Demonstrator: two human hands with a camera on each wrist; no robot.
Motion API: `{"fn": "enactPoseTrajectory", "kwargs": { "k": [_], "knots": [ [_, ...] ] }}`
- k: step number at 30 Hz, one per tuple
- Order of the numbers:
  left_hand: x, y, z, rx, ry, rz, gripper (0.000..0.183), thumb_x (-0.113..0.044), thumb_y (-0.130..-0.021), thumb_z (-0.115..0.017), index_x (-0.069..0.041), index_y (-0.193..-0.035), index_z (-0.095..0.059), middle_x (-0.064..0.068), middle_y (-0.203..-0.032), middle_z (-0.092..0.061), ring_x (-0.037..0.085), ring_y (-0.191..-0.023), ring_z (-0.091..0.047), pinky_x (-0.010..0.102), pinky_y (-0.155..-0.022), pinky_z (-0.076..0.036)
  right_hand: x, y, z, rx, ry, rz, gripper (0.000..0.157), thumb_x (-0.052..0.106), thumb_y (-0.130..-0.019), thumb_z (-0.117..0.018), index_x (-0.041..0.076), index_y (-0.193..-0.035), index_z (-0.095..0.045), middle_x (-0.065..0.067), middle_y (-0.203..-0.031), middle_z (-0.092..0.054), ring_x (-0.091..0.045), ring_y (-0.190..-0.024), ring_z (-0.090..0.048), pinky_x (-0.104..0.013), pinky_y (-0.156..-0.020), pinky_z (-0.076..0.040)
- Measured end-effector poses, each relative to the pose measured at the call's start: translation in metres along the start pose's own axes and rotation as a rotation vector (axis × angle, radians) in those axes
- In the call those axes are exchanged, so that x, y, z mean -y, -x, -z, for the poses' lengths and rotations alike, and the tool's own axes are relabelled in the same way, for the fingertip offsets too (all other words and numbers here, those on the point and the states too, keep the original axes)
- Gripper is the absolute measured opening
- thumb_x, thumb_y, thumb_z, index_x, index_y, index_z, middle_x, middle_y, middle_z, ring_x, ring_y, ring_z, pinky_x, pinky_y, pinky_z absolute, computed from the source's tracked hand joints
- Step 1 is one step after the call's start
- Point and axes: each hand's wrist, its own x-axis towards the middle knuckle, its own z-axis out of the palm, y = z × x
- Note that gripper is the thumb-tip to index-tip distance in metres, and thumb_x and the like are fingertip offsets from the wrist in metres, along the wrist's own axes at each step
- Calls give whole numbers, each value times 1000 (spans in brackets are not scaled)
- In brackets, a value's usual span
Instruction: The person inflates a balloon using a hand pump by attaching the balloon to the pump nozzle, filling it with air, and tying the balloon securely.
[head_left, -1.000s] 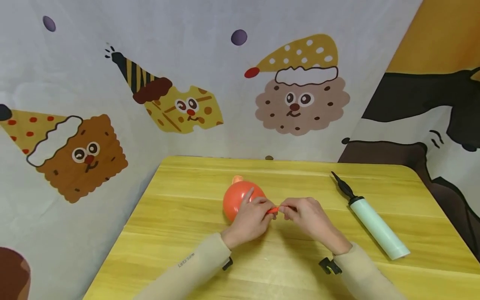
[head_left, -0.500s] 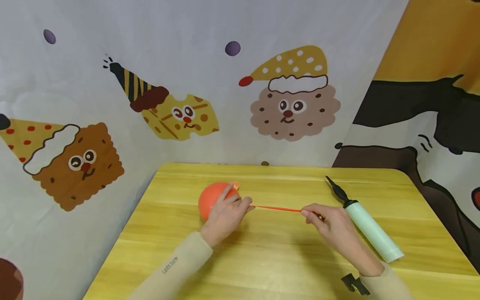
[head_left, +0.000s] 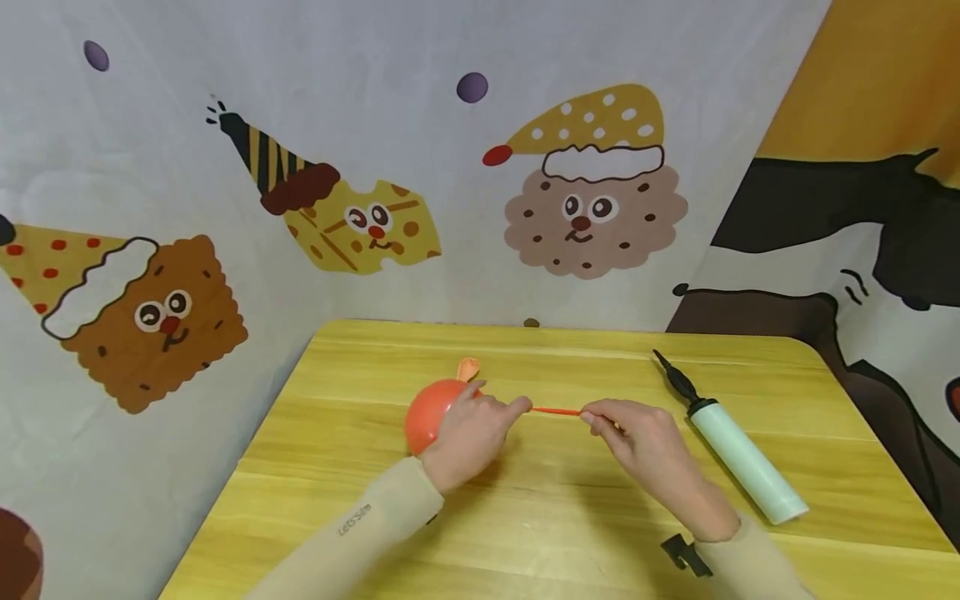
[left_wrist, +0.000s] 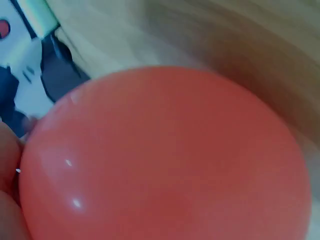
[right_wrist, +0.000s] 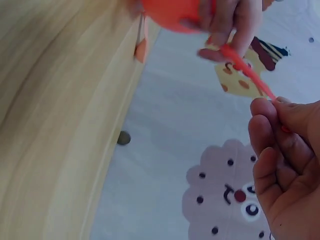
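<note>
An inflated red balloon point(head_left: 429, 414) is held just above the wooden table, left of centre in the head view. My left hand point(head_left: 472, 437) lies against its right side and grips the base of its neck between thumb and fingers. The neck point(head_left: 557, 411) runs as a thin, taut strip to my right hand point(head_left: 641, 437), which pinches its end between thumb and index finger. In the left wrist view the balloon point(left_wrist: 165, 155) fills most of the picture and hides most of the left hand. The right wrist view shows the pinched strip point(right_wrist: 250, 75) close up.
Behind the inflated balloon lies a flat orange balloon point(head_left: 468, 369). A pale green hand pump point(head_left: 750, 462) with a black nozzle rests on the table point(head_left: 555, 533) at the right. A cloth printed with cartoon biscuits point(head_left: 596, 221) hangs behind the table.
The right hand first pulled the neck rightward into a long thin strip, while the left hand and balloon moved left. Since then the hands have come closer and the strip has shortened.
</note>
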Motion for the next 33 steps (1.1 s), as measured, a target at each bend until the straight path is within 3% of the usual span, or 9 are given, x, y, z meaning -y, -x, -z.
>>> {"fn": "enactPoseTrajectory", "kwargs": {
  "k": [3,6,9,11,19,22,25,29,33],
  "knots": [
    [-9,-7,-2,36,113,32,36,0,-90,-72,-21,-120,-69,-4,-97,-72,11,-70,-68,38,-92,-56,1,-7,-11,42,-4,6,11,4,-87,-81,12,-95,-78,8,-79,-71,2,-65,-60,-21,-56,-52],
    [-15,-11,-4,47,267,86,39,3,-92,-69,-20,-124,-72,-5,-121,-72,10,-89,-72,38,-96,-52,1,-11,-18,66,-12,2,13,1,-86,-82,11,-93,-78,5,-80,-73,2,-64,-59,-19,-54,-50],
    [-15,-11,-5,61,394,110,40,6,-92,-64,-20,-122,-73,-11,-108,-76,4,-90,-70,38,-100,-46,-2,-13,-20,57,-10,7,13,-1,-85,-82,9,-93,-78,3,-79,-73,1,-63,-59,-19,-53,-50],
    [-12,-11,-3,71,421,91,42,8,-91,-62,-20,-121,-73,-14,-97,-76,1,-86,-68,35,-97,-46,-5,-14,-19,45,-2,14,13,-1,-85,-82,9,-92,-78,4,-78,-72,1,-63,-59,-20,-54,-50],
    [22,-8,18,-20,269,-15,54,14,-89,-67,-19,-132,-67,-4,-103,-75,10,-84,-68,26,-73,-47,-16,-11,11,-51,9,18,7,5,-90,-78,8,-96,-77,6,-75,-71,-4,-62,-64,-19,-53,-50],
    [30,-9,23,-54,254,-28,53,14,-90,-66,-19,-131,-68,-1,-105,-76,11,-85,-70,27,-71,-46,-14,-8,26,-64,37,14,11,3,-89,-80,9,-98,-78,7,-78,-73,-4,-64,-65,-18,-55,-51],
    [28,-12,25,-20,314,-37,53,16,-89,-62,-17,-130,-68,-2,-105,-77,11,-86,-72,23,-68,-50,-11,-9,33,-74,83,33,22,-3,-82,-83,9,-99,-78,6,-82,-74,-6,-68,-67,-21,-57,-53],
    [16,-20,29,145,641,-36,30,3,-102,-60,-13,-125,-69,-3,-103,-78,7,-72,-68,17,-60,-51,-14,-21,31,-98,72,33,23,-4,-81,-83,8,-100,-78,0,-86,-76,-12,-73,-72,-31,-60,-58],
    [5,-30,30,287,1064,-27,20,-16,-109,-53,-12,-122,-69,-4,-103,-77,7,-56,-57,20,-58,-50,-26,-33,22,-83,-32,-98,11,2,-90,-78,7,-100,-78,-2,-83,-77,-17,-73,-74,-34,-58,-58]
  ]
}}
